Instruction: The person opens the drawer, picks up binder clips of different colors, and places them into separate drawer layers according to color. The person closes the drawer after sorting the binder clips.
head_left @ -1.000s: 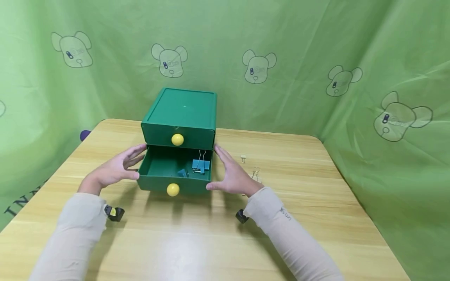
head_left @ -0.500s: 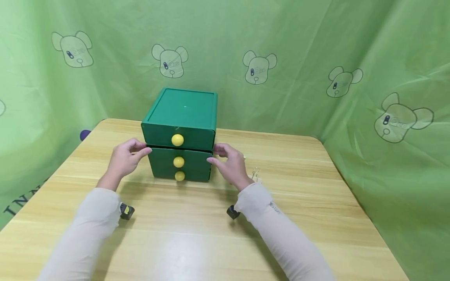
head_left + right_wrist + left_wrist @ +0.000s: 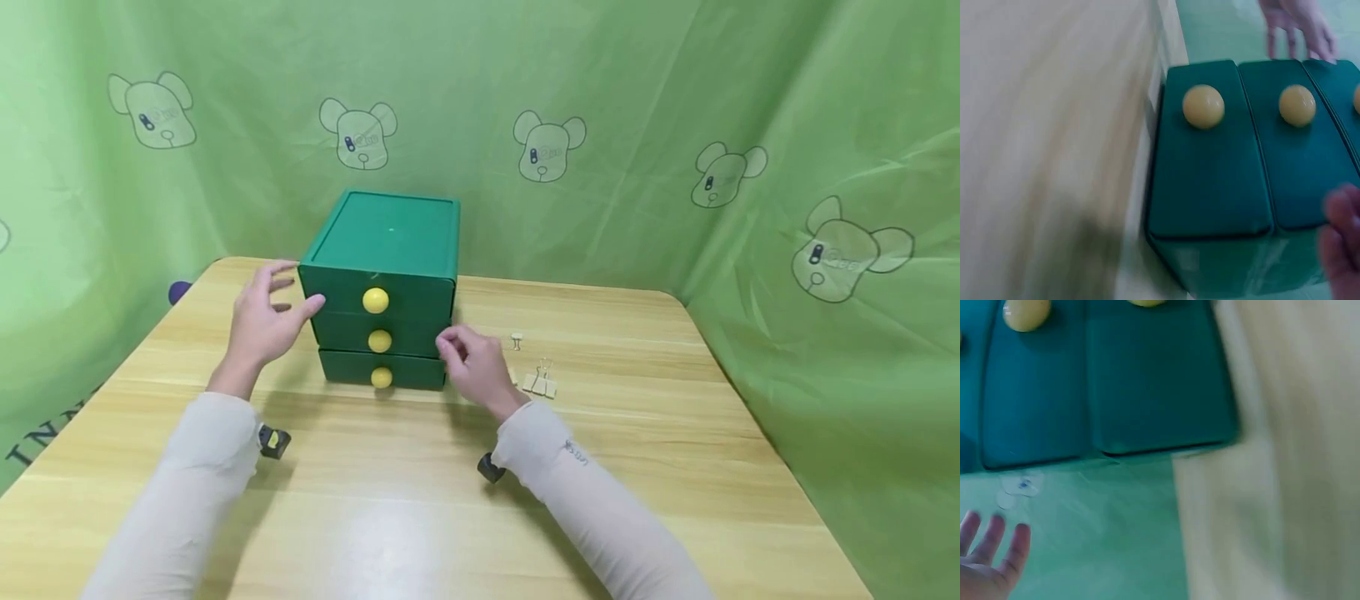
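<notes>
A green three-drawer box [image 3: 393, 233] with round yellow knobs stands on the table, all its drawers pushed in. My left hand [image 3: 262, 329] is at its upper left corner, fingers spread along the side and thumb in front of the top drawer [image 3: 341, 292]. Beside the right edge of the middle drawer [image 3: 420, 333] is my right hand [image 3: 476, 367], its fingers loosely curled with nothing seen in them. In the right wrist view, blurred fingers [image 3: 1341, 231] lie near that drawer's edge; contact cannot be told. The drawers' contents are hidden.
Right of the box, a larger cream binder clip [image 3: 540, 385] and a small one [image 3: 517, 340] lie on the wooden table [image 3: 637, 467]. Part of another pale thing shows by my right hand. A green curtain [image 3: 480, 67] hangs behind and around the table.
The middle drawer, pulled out with blue binder clips inside a second ago, has slid back into the box. My left hand has risen towards the top drawer; my right fingers have curled in.
</notes>
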The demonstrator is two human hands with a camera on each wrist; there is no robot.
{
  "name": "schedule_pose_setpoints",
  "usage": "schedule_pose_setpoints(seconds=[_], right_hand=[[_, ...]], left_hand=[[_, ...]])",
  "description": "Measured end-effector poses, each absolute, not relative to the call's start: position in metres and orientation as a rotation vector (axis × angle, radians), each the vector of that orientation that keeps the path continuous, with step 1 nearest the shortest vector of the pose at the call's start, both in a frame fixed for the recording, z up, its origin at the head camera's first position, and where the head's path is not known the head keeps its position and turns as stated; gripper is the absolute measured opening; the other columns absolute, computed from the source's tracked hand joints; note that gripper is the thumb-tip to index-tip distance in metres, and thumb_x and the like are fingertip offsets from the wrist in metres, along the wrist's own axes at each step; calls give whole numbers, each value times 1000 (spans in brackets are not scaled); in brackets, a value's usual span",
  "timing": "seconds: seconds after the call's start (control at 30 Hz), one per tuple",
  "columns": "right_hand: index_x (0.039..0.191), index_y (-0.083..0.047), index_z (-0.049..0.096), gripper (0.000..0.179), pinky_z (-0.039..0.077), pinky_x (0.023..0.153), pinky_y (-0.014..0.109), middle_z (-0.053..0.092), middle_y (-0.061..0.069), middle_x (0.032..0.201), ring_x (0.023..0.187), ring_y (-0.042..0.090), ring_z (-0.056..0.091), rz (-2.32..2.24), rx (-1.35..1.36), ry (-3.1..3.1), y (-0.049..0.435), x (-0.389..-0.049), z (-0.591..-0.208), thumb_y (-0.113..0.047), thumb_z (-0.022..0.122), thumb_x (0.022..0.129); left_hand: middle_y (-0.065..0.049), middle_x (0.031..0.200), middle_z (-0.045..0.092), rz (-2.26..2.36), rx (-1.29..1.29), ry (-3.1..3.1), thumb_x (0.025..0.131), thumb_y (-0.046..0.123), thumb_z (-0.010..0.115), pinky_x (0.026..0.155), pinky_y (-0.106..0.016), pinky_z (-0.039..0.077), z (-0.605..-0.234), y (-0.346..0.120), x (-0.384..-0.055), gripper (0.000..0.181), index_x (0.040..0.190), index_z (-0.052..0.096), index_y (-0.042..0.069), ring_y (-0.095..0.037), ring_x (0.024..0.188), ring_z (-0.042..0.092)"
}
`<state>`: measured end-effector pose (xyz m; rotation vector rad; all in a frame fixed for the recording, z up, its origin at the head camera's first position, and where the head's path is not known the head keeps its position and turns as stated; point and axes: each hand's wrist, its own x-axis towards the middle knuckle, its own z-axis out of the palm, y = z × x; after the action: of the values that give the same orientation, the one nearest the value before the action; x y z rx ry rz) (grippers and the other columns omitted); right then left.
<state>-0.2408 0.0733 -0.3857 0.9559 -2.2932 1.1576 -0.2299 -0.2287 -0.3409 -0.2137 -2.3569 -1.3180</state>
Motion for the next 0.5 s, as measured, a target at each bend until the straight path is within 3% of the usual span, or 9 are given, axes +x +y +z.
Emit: schedule_pose_setpoints(seconds=[0.07, 0.17, 0.3, 0.5], right_hand=[[101, 2, 66, 12, 50, 58, 23, 65, 8, 75, 61, 12, 58, 1152, 1064, -2450, 67, -238, -388, -5, 57, 96], [120, -4, 63, 23, 52, 75, 29, 69, 9, 96, 81, 14, 63, 1035, 1161, -2757, 55, -237, -394, -10, 54, 99], [141, -12, 47, 41, 46, 96, 33, 63, 9, 125, 113, 19, 59, 884, 1235, -2997, 40, -240, -405, -16, 53, 101], [149, -15, 36, 56, 47, 92, 28, 60, 10, 130, 107, 15, 62, 929, 1271, -3012, 25, -244, -414, -18, 59, 98]], left_hand=[[-11, 155, 25, -1271, -252, -2346, 87, 31, 74, 100, -60, 38, -333, -225, -234, 68, 143, 41, 13, -38, 136, 33], [-4, 160, 14, -1184, -332, -2367, 83, 29, 78, 106, -62, 27, -329, -216, -243, 67, 140, 46, 15, -34, 143, 19], [-4, 160, 19, -1180, -365, -2347, 82, 25, 80, 110, -60, 20, -336, -205, -253, 60, 130, 49, 8, -31, 144, 18], [1, 159, 22, -1223, -342, -2300, 82, 25, 80, 110, -59, 19, -338, -202, -255, 58, 128, 48, 8, -28, 144, 19]])
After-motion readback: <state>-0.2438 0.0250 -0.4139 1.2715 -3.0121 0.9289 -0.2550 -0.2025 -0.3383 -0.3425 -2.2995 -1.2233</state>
